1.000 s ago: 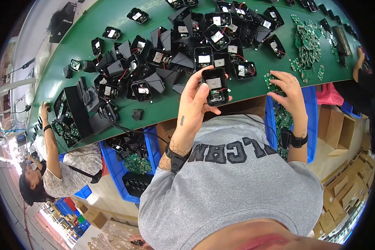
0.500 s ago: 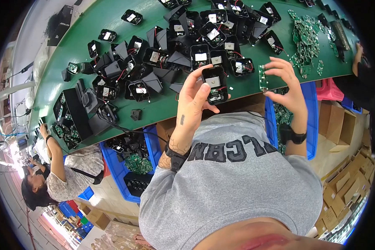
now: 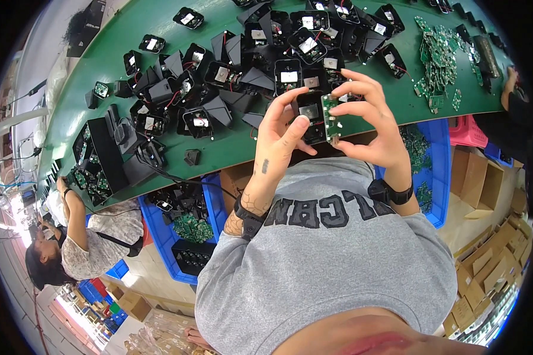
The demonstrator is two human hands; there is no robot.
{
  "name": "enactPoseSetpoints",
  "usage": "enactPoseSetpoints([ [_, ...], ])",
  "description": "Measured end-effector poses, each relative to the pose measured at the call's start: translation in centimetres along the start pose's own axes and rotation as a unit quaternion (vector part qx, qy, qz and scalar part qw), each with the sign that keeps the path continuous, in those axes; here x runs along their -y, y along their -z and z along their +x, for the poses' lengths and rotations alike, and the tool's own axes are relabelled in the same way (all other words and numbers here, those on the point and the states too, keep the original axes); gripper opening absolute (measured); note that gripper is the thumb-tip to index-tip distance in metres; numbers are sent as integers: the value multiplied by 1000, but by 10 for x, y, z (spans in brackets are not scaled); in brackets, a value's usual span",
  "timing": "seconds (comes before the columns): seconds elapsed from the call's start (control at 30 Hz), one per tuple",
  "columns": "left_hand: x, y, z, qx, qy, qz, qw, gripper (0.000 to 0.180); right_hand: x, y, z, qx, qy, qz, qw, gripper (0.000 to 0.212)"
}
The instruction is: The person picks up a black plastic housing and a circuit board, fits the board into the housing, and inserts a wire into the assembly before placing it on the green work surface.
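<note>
My left hand (image 3: 281, 131) grips a small black plastic housing (image 3: 309, 111), its open side facing up and a light square part inside. In my right hand (image 3: 370, 121) is a green circuit board (image 3: 330, 118), pinched by its ends between thumb and fingers. The board stands on edge at the housing's right side and partly covers the opening; whether the two touch I cannot tell. Beyond my hands lies a heap of similar black housings (image 3: 289, 77), several with red wires and white labels inside.
A pile of green circuit boards (image 3: 438, 62) lies on the green table (image 3: 160, 23) at the right. Blue bins (image 3: 429, 195) stand below the table edge on both sides of me. At left are a black box of boards (image 3: 108, 160) and a co-worker (image 3: 71, 248).
My right hand has moved left with the circuit board, bringing it from well apart to right beside the housing. My left hand has shifted only slightly, still holding the housing.
</note>
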State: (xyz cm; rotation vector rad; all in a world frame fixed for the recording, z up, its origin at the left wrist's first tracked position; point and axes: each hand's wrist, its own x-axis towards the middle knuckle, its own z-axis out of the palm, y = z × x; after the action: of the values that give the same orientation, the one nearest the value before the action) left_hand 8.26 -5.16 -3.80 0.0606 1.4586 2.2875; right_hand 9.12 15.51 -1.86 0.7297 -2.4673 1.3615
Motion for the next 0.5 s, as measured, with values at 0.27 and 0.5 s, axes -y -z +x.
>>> enactPoseSetpoints([
  [0.27, -2, -1, 2, 51, 39, -69, 996, 63, 10, 0, 6, 36, 34, -101, 994, 46],
  [0.5, -4, -5, 0, 109, -7, -52, 993, 80, 13, 3, 9, 24, 4, -94, 995, 47],
])
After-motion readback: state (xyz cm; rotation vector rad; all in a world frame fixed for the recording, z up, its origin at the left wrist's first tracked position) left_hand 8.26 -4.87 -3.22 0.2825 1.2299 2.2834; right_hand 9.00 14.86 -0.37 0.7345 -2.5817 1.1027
